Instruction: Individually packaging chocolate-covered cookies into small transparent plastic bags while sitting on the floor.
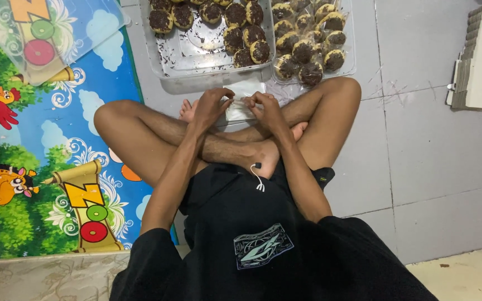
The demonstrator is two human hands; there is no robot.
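**Grey tiled floor, hands working a small clear bag**

Colourful play mat (40, 167) lies left. Seated cross-legged, left hand (210, 106) and right hand (263, 106) pinch a clear plastic bag (240, 109) between fingers, apparently opening it; chocolate-topped cookies (241, 28) fill trays (196, 61) beyond.

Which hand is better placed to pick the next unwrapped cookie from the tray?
Probably the left hand: the open tray of unwrapped cookies lies straight ahead of it, while the right hand, also on the small clear bag, faces the bagged cookies.
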